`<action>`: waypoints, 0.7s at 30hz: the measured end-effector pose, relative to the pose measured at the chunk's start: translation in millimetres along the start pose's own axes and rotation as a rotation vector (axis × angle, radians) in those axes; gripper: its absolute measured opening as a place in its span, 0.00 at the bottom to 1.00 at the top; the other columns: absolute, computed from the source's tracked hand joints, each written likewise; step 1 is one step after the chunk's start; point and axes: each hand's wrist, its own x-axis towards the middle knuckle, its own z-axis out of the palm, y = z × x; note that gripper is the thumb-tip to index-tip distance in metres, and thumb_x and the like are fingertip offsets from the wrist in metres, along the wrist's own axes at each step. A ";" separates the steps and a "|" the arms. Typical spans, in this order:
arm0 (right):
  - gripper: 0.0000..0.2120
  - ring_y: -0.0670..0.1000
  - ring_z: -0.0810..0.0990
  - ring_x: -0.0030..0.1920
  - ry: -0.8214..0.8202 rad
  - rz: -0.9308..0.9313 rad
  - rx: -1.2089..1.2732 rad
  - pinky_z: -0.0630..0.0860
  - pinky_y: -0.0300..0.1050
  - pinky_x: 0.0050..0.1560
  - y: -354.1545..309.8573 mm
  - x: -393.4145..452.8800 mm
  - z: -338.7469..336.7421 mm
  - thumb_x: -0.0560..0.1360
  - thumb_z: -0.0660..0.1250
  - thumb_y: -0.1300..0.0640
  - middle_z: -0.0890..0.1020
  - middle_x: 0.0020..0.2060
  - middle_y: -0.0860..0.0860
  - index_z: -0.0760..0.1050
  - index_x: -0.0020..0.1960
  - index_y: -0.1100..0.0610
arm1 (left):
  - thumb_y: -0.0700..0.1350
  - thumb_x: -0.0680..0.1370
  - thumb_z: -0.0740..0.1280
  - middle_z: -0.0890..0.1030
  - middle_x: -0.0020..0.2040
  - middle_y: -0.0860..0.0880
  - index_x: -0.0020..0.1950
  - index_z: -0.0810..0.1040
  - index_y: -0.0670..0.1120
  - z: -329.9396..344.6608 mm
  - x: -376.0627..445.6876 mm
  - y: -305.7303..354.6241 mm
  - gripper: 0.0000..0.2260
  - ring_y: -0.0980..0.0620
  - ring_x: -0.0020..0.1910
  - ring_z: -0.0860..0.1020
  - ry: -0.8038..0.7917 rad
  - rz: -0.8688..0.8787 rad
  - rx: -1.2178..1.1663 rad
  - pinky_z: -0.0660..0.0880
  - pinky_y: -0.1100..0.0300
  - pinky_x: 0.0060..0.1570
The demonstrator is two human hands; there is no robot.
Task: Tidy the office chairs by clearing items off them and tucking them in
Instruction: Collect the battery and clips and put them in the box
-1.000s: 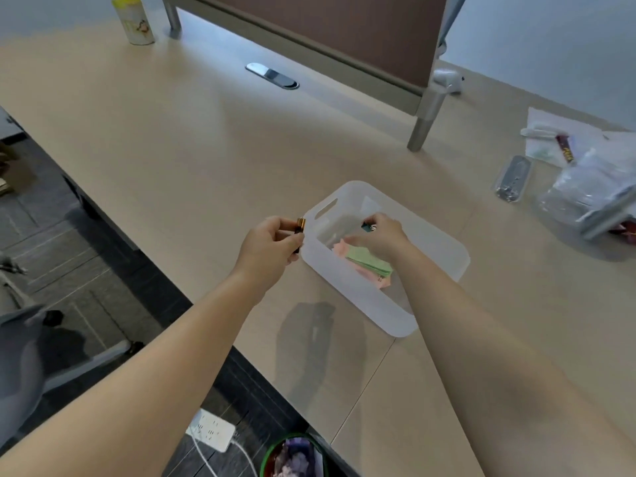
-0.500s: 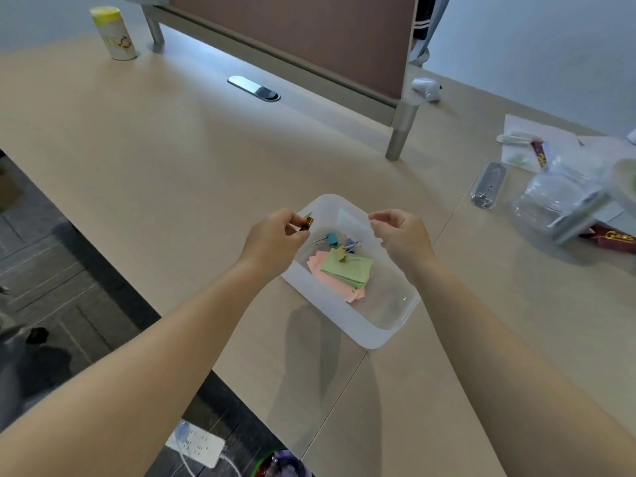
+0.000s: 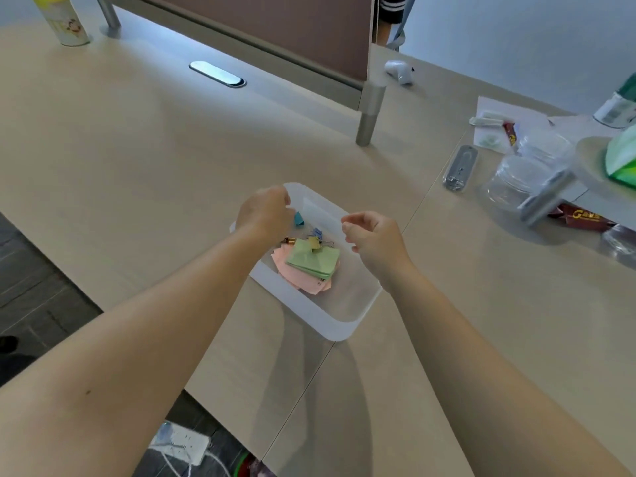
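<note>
A translucent white plastic bin [image 3: 344,325] sits on the beige desk [image 3: 137,160] in front of me. Inside lie green sticky notes [image 3: 313,258] on pink ones [image 3: 299,280], a teal binder clip [image 3: 298,218], a blue clip [image 3: 317,232], a yellow clip [image 3: 313,243] and a gold clip [image 3: 289,240]. My left hand [image 3: 265,211] hovers over the bin's left rim with loosely curled fingers, holding nothing. Over the right rim, my right hand [image 3: 373,237] also holds nothing, its fingers relaxed. No chair is in view.
A brown divider panel on a metal leg [image 3: 370,113] stands behind the bin. At the right are clear jars [image 3: 519,177], a metal plate [image 3: 460,163], papers and wrappers. A yellow-lidded canister [image 3: 63,20] stands far left. A power strip [image 3: 180,442] lies on the floor below the desk edge.
My left hand moved over the bin and let go of the gold clip, which now lies inside. My right hand came out of the bin, leaving the teal clip there.
</note>
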 end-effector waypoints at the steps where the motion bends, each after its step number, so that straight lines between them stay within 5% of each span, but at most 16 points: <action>1: 0.11 0.50 0.74 0.47 -0.004 -0.002 0.002 0.71 0.41 0.46 -2.8 -2.8 1.4 0.75 0.61 0.61 0.76 0.43 0.50 0.76 0.56 0.63 | 0.43 0.78 0.60 0.77 0.59 0.43 0.60 0.73 0.41 -5.1 -5.9 1.4 0.13 0.44 0.56 0.74 0.019 0.025 -0.076 0.70 0.55 0.52; 6: 0.09 0.52 0.75 0.46 0.007 -0.030 0.019 0.71 0.40 0.41 -28.1 -24.0 11.7 0.75 0.60 0.61 0.77 0.46 0.52 0.76 0.52 0.61 | 0.41 0.77 0.62 0.76 0.39 0.50 0.46 0.76 0.44 -39.7 -49.3 -2.5 0.05 0.50 0.43 0.74 -0.027 0.051 -0.579 0.70 0.61 0.42; 11: 0.04 0.52 0.75 0.44 0.009 -0.083 0.059 0.72 0.44 0.46 -57.0 -61.8 31.5 0.75 0.61 0.61 0.77 0.41 0.52 0.74 0.45 0.57 | 0.39 0.76 0.61 0.76 0.37 0.52 0.37 0.75 0.49 -73.9 -100.5 -29.7 0.10 0.57 0.36 0.73 0.015 0.019 -0.814 0.70 0.75 0.31; 21: 0.07 0.47 0.73 0.36 -0.163 -0.211 0.086 0.70 0.40 0.41 -114.0 -145.6 101.0 0.76 0.59 0.62 0.76 0.35 0.50 0.73 0.41 0.57 | 0.39 0.78 0.59 0.76 0.38 0.52 0.47 0.76 0.43 -151.3 -197.3 -109.1 0.06 0.57 0.38 0.73 0.206 -0.079 -0.855 0.69 0.66 0.40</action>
